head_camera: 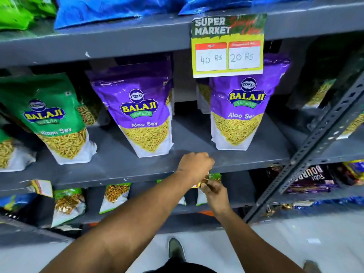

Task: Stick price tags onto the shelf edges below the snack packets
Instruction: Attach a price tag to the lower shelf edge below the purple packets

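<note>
Head view: the left hand (195, 164) is up at the front edge of the middle shelf (137, 174), fingers curled shut into a fist against the grey lip, just below the gap between the two purple Aloo Sev packets (144, 117). The right hand (215, 194) sits just beneath it, at five o'clock from the left, fingers pinched closed on a small price tag (204, 181) that shows yellow and red between the two hands; the tag is partly hidden, so I cannot tell whether it touches the shelf edge. Up at one o'clock, a finished tag (228, 46) hangs from the upper shelf edge, reading 40 Rs and 20 Rs. A green sev packet (53, 119) stands at nine o'clock. Both forearms reach in from the bottom.
</note>
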The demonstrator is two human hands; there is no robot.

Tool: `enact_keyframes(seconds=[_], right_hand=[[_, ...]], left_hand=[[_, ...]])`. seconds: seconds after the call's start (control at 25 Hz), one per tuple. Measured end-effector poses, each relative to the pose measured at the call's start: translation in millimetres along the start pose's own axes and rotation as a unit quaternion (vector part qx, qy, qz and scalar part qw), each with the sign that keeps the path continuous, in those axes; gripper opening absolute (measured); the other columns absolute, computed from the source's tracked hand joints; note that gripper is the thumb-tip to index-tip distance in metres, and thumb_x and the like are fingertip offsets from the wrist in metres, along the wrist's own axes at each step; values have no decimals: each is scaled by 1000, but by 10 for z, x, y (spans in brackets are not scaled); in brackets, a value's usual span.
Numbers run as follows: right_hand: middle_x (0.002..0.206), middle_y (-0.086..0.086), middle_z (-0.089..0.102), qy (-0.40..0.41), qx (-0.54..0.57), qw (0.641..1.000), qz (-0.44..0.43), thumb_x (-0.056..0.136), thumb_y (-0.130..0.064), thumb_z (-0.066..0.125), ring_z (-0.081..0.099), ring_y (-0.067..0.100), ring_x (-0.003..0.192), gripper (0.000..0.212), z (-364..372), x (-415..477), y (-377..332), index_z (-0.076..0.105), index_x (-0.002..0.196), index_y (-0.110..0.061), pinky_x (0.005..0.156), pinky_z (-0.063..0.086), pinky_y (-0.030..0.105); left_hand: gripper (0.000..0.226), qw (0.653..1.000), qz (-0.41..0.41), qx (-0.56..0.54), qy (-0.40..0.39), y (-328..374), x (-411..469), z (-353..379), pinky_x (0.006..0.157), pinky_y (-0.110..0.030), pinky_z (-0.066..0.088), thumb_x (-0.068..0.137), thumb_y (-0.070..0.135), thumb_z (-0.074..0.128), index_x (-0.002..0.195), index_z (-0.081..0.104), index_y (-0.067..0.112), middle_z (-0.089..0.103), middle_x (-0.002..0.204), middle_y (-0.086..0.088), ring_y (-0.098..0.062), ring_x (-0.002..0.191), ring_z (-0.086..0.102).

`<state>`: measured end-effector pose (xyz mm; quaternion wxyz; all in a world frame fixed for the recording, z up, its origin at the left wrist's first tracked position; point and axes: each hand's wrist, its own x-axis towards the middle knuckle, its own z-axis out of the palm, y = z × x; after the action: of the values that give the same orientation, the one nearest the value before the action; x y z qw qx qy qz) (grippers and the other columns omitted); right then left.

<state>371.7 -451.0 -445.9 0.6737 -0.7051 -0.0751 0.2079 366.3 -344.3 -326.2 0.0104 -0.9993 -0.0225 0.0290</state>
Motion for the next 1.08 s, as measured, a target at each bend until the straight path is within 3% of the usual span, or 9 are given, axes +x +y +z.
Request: enact_keyframes(seconds=[0.08,0.16,0.24,0.36,0.52,0.8,0.88,1.0,1.08], right_hand=[[77,12,62,3,-8,1000,-4,87,1,61,55,21,77,8,-104,-2,67,63,80,0,75,47,35],[82,13,70,-11,-86,996,-2,86,-9,65,63,28,78,10,-316,-16,77,65,82,-18,74,51,42],[78,-2,72,-22,-203,978,-37,80,-21,72,66,19,76,14,-573,-47,-1,63,77,-31,68,51,34],[100,-3,68,30,-468,845,-258,70,-29,77,60,23,98,8,-784,-4,-236,71,73,-32,81,49,38],[140,10,52,29,-586,748,-310,73,-28,73,38,40,134,8,-768,64,-530,75,65,-25,108,28,57],[124,3,65,20,-615,741,-270,78,-26,68,54,29,120,9,-774,203,-701,77,77,-26,108,26,57],[125,2,65,17,-621,738,-263,78,-25,67,53,28,121,10,-759,215,-703,77,78,-26,109,24,57],[127,-3,63,4,-623,744,-242,81,-26,63,51,23,122,12,-756,246,-763,75,82,-29,111,19,55],[128,-6,62,-5,-629,741,-235,82,-26,61,51,20,122,13,-761,256,-821,73,83,-31,112,17,54]], left_hand=[[13,1000,11,-4,-1,-30,-26,-11,70,-43,53,85,12,54,95,62,13,63,97,-11,-39,89,63],[9,1000,-9,-25,7,-78,-179,65,67,-43,54,84,10,53,91,60,12,63,97,-10,-37,86,64],[9,998,-46,-34,9,-127,-377,238,67,-42,56,84,9,52,89,59,13,60,107,-7,-34,90,64],[13,995,-93,-21,34,-75,-586,431,70,-40,56,81,8,53,86,64,12,51,134,-3,-34,92,66],[11,993,-104,11,52,94,-621,403,58,-32,57,52,7,73,60,69,12,68,115,-8,-29,77,71],[25,987,-128,56,79,151,-501,277,34,-21,45,28,12,81,47,66,18,69,73,5,-17,39,58],[23,985,-140,70,75,149,-502,287,34,-24,47,35,12,81,53,68,17,69,81,3,-19,38,58],[15,984,-172,9,48,143,-469,309,53,-36,54,68,2,63,80,68,9,60,110,-7,-35,62,66],[20,982,-180,-8,51,131,-446,308,60,-41,54,74,-3,54,88,65,6,56,114,-9,-39,71,65]])
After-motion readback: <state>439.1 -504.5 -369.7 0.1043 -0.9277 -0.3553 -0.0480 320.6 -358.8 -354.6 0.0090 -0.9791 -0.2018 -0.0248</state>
